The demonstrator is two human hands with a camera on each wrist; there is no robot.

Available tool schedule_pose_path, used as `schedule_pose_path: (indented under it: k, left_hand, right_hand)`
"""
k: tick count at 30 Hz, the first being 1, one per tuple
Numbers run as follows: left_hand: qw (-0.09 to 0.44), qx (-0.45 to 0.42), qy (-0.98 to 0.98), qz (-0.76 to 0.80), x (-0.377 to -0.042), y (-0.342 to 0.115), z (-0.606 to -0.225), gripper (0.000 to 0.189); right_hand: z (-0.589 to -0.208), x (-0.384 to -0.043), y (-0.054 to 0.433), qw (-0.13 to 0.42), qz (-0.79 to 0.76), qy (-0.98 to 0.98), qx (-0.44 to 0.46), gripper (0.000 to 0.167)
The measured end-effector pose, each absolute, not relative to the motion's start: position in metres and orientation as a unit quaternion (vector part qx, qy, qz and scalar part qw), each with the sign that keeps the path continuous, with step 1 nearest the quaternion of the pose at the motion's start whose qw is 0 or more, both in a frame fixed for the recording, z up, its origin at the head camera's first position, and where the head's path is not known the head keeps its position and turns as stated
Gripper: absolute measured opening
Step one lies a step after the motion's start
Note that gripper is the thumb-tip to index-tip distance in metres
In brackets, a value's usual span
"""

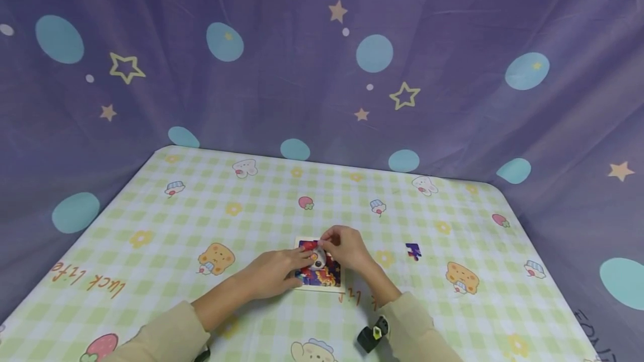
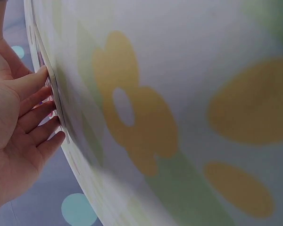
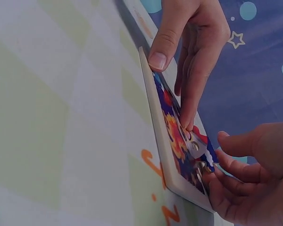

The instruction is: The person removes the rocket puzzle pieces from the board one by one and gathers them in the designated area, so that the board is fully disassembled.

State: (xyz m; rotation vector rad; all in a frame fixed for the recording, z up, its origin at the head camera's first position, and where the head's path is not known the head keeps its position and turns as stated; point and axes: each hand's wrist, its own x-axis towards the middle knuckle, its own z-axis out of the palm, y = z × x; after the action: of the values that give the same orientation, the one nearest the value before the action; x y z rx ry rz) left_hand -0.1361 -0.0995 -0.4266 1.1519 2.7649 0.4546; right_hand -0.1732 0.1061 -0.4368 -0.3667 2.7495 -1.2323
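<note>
A small jigsaw puzzle (image 1: 327, 279) in a pale frame lies on the table, its picture showing a grey-white figure with red on a dark blue and orange ground. My left hand (image 1: 274, 274) rests on it from the left, fingers extended, the thumb at the frame's near edge. At the top right of the puzzle, my right hand (image 1: 347, 247) pinches a puzzle piece (image 3: 210, 157), blue and white in the right wrist view and tilted up from the board. Fingers partly cover the picture. A loose purple piece (image 1: 413, 251) lies apart, to the right.
Under everything is a green-and-white checked tablecloth (image 1: 241, 323) with printed food and flower drawings. A purple curtain (image 1: 302, 99) with stars and dots hangs behind the table. A small black device (image 1: 372, 335) sits at the right wrist.
</note>
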Motion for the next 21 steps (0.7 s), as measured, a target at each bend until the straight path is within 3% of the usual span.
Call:
schedule_pose_path:
  k: [21]
  left_hand:
    - [0.053, 0.381, 0.911, 0.148, -0.1363, -0.1004, -0.4285, 0.049]
  right_hand:
    - [-0.4377, -0.1731, 0.1069, 0.029, -0.442, 0.887, -0.128, 0.004]
